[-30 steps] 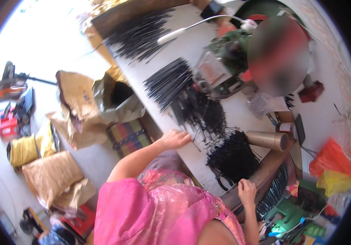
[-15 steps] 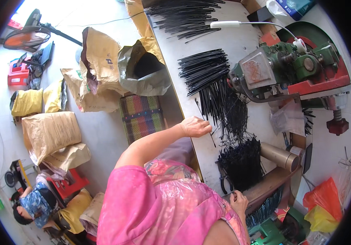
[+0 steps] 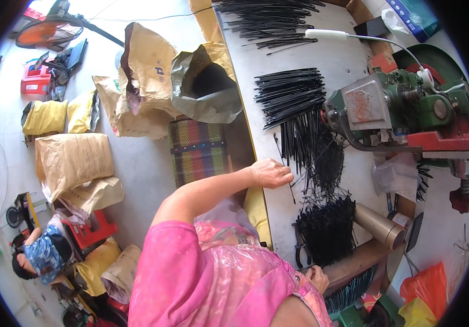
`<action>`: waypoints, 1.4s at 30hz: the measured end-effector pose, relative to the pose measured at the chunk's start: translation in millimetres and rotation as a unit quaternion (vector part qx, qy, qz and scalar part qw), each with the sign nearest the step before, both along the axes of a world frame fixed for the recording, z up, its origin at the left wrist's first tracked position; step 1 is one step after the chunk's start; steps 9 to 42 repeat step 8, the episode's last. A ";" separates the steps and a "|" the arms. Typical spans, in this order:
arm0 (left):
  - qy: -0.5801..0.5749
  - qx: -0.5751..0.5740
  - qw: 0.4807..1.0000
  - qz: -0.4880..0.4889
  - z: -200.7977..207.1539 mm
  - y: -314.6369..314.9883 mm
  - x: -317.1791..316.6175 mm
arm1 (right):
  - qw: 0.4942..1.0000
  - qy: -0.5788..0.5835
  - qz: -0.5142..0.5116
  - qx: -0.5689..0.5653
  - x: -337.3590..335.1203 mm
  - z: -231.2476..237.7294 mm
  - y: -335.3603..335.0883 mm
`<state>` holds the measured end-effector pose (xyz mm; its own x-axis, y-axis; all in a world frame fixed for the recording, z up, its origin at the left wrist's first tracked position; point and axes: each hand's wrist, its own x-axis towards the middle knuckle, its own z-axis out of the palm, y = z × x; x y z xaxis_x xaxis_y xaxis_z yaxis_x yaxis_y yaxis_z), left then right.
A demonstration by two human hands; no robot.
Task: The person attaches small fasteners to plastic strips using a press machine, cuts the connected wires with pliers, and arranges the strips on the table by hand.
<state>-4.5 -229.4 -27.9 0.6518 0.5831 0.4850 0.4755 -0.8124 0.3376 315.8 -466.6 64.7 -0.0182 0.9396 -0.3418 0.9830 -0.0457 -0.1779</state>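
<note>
My left hand [image 3: 271,173] is closed over the near edge of the white-topped table, with a thin black rod [image 3: 292,193] poking out past its fingers. Just beyond it lies a fanned bundle of long thin black rods [image 3: 290,98], some spilling toward me. A dense heap of thin black pieces [image 3: 327,229] sits to the right of that hand, next to dark-handled pliers [image 3: 298,248]. Down at the brown ledge, my right hand [image 3: 317,279] has its fingers curled in. What its fingers hold, if anything, is hidden.
A green and red machine [image 3: 398,103] stands on the table's right side, near a gold metal flask [image 3: 379,226]. More black rods [image 3: 270,22] lie at the far end. Open paper sacks [image 3: 150,71] and a woven plaid-pattern seat [image 3: 197,152] are to the left. Another person [image 3: 49,250] sits lower left.
The whole view has shifted, so the table and machine sit further right. My left hand stays closed at nearly the same spot by the table edge. My right hand's fingers have lowered at the ledge.
</note>
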 end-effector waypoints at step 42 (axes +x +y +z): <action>0.016 -0.034 0.999 -0.012 -7.0 -3.1 -1.1 | 0.999 -0.041 0.001 -0.014 -1.8 -3.6 -2.5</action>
